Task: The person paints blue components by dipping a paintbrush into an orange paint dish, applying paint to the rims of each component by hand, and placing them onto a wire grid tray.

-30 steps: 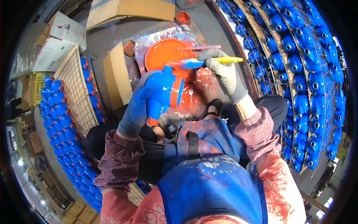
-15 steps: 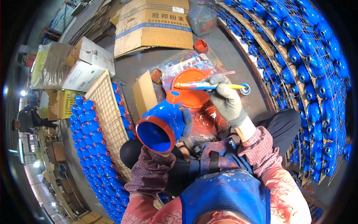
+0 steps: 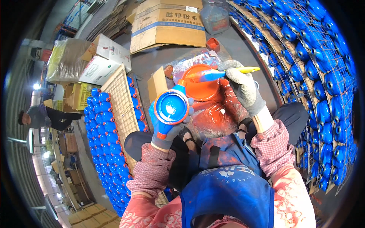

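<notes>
My left hand (image 3: 167,131), in a blue paint-stained glove, grips a round blue part with an orange rim (image 3: 171,106), its open face turned up toward me. My right hand (image 3: 243,87), in a grey glove, holds a yellow-handled paintbrush (image 3: 224,73) whose bristle end lies over an orange bowl of paint (image 3: 199,84). The bowl rests on paint-smeared plastic sheeting (image 3: 220,110) in front of my knees. I wear a blue apron.
A wire rack of blue parts (image 3: 323,68) curves along the right. To the left a wire tray (image 3: 119,102) lies beside rows of blue parts (image 3: 102,129). Cardboard boxes (image 3: 167,22) stand behind, a small box (image 3: 156,84) sits by the bowl. Another person (image 3: 45,116) bends at far left.
My left hand pulled the blue part away from the bowl, down and left, and turned its open face upward. The brush stayed over the bowl.
</notes>
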The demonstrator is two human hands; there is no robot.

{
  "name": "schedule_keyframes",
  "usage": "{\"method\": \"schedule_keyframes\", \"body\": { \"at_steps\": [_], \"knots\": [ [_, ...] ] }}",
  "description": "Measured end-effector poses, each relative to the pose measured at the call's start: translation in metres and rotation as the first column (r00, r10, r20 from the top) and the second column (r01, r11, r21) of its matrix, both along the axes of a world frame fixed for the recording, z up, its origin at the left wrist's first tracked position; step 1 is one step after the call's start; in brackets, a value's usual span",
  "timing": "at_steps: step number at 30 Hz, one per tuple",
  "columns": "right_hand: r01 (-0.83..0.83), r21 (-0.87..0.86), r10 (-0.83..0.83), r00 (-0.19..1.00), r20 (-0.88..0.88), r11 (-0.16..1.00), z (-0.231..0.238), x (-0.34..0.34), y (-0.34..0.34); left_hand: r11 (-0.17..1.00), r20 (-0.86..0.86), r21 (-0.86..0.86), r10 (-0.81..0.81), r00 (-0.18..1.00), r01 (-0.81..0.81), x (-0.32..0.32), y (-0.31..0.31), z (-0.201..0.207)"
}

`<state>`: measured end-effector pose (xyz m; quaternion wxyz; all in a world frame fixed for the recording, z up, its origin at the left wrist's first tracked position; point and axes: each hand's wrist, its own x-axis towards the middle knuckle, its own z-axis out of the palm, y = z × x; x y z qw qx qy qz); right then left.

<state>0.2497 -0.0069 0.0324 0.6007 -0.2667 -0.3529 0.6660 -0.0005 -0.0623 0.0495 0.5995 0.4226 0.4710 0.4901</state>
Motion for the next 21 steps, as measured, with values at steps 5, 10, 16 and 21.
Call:
{"method": "schedule_keyframes", "body": {
  "at_steps": [5,10,16,21],
  "knots": [
    [-0.069,0.148,0.039,0.981,0.192,0.987,0.041,-0.013,-0.006,0.994,-0.115,0.023,0.112,0.987,-0.11,-0.018,-0.015,-0.002],
    [-0.048,0.263,-0.063,0.916,0.396,0.964,0.046,-0.03,0.021,0.993,0.3,0.032,0.095,0.949,-0.11,-0.014,-0.025,0.015],
    [-0.187,0.183,0.071,0.861,0.504,0.965,0.04,-0.055,0.024,0.937,-0.413,0.317,0.274,0.869,-0.145,-0.041,-0.039,0.012],
    [-0.229,0.146,0.146,0.89,0.433,0.962,0.039,-0.071,0.0,0.898,-0.502,0.377,0.405,0.765,-0.227,-0.036,-0.043,0.016]
  ]
}}
